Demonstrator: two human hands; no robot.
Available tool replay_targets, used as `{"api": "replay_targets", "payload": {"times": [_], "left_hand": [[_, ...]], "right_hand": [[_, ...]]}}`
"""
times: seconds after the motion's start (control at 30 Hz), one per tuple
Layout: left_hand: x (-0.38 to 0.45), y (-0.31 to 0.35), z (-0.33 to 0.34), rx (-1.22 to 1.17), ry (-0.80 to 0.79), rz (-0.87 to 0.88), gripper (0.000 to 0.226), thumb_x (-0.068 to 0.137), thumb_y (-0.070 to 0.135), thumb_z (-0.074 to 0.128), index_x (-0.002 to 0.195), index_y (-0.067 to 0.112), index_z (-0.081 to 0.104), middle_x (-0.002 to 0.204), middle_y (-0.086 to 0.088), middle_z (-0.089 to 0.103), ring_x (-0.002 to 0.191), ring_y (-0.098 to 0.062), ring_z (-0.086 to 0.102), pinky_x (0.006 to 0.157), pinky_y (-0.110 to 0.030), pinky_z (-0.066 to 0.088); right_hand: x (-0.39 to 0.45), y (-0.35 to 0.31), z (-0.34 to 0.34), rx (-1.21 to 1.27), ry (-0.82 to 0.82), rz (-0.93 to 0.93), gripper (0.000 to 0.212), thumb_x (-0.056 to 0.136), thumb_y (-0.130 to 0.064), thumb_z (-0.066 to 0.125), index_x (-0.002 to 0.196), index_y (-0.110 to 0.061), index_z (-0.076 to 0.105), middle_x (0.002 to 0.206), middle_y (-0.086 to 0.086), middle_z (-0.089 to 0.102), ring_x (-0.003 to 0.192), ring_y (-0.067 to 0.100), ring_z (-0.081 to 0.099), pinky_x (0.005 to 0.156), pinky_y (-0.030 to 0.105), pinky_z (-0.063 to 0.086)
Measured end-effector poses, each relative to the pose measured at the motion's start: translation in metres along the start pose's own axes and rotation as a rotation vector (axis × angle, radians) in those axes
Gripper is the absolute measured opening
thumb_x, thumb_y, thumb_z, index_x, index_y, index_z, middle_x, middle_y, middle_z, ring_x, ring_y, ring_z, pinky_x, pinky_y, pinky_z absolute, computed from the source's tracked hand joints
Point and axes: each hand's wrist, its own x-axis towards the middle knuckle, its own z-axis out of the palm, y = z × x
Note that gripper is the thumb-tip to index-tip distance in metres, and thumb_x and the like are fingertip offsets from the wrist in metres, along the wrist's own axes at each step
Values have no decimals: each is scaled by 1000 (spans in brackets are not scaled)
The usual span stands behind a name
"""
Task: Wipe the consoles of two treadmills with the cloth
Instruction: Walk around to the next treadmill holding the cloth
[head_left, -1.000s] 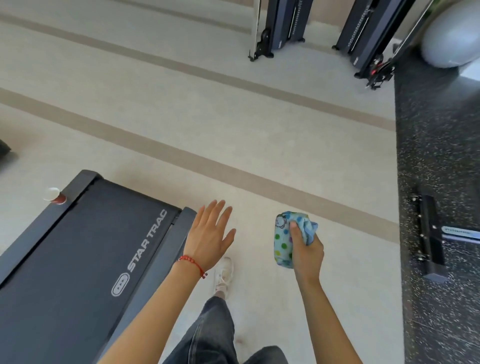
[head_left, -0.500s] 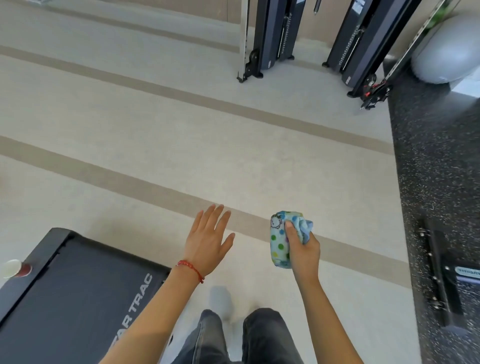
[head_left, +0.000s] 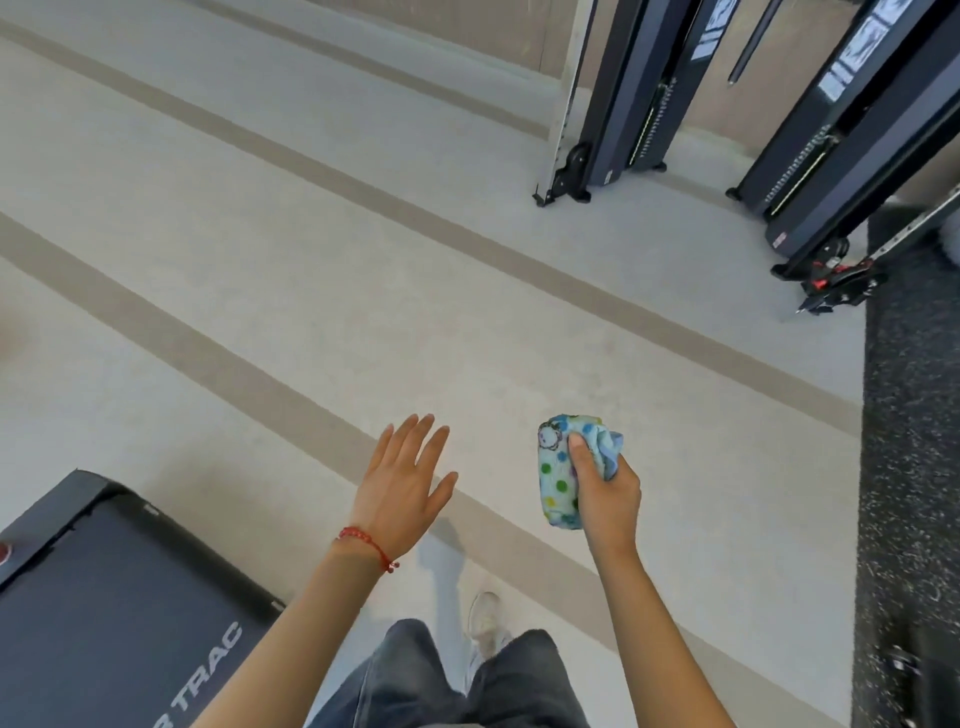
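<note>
You are carrying the cloth (head_left: 563, 470) bunched in your right hand (head_left: 605, 491), fingers clamped around it, while your left hand (head_left: 400, 488) is hanging spread and empty beside it; being soft and light, it is probably best gripped mid-wad.

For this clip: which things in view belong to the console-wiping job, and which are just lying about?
Belongs to the job:
- cloth, bunched in the right hand
- treadmill, only its belt end in view; no console visible
- left hand, open and empty

Just lying about:
- weight machines
- black mat
- red cup at the left edge
</note>
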Motion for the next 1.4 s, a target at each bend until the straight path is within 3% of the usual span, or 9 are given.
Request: {"api": "replay_targets", "payload": {"times": [0.17,0.47,0.9,1.07,1.4], "left_hand": [[53,-18,-6,-1,3,-108,66,98,48,12,121,5,57,124,-17,58,114,-35,54,96,-53,37],[139,-106,-14,-30,19,-266,69,98,49,10,120,4,57,123,-18,58,114,-35,54,95,-52,40],[215,-260,-56,-37,98,-543,71,98,51,9,121,4,57,122,-18,59,114,-36,55,97,-52,37],[239,-312,-62,-56,124,-667,69,98,51,9,122,5,54,123,-17,58,115,-36,53,97,-52,40],[318,-434,-95,-24,164,-908,71,97,51,8,120,5,57,122,-17,59,113,-35,55,96,-53,39]], "right_hand": [[64,-30,39,17,-109,69,9,85,-33,63,80,-25,64,83,-5,66,80,11,64,68,25,51],[147,-72,164,4,-385,178,17,77,-24,73,92,-20,65,86,-5,68,77,6,65,51,11,50],[214,-130,375,-163,-676,176,19,76,-29,74,91,-23,65,90,-4,69,83,12,66,67,26,53],[234,-144,453,-208,-794,148,13,76,-26,74,84,-23,63,84,-5,68,76,7,65,52,15,50],[293,-194,636,-314,-1020,70,15,75,-27,75,84,-22,65,84,-3,69,77,12,67,59,23,51]]}}
